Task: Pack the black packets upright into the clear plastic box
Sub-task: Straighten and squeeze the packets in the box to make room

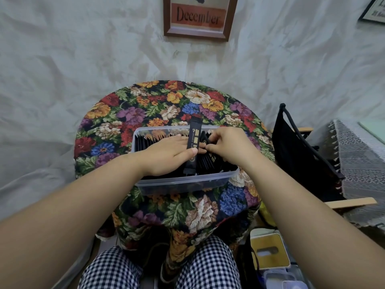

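Floral cloth [145,105] carries the clear box [187,181], centred, with black packets [150,142] standing in rows inside. Left hand [166,155] thumb-clamps one long packet [194,134] above them; right hand [227,147] pinches packet tops beside it.

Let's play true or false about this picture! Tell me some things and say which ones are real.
1. The clear plastic box sits on a flowery tablecloth. True.
2. The box is empty. False: many black packets stand in it.
3. The left hand holds one long packet under its thumb. True.
4. The right hand rests on the person's lap. False: its fingers pinch packets inside the box.
5. The framed sign on the wall says July. False: it says December.
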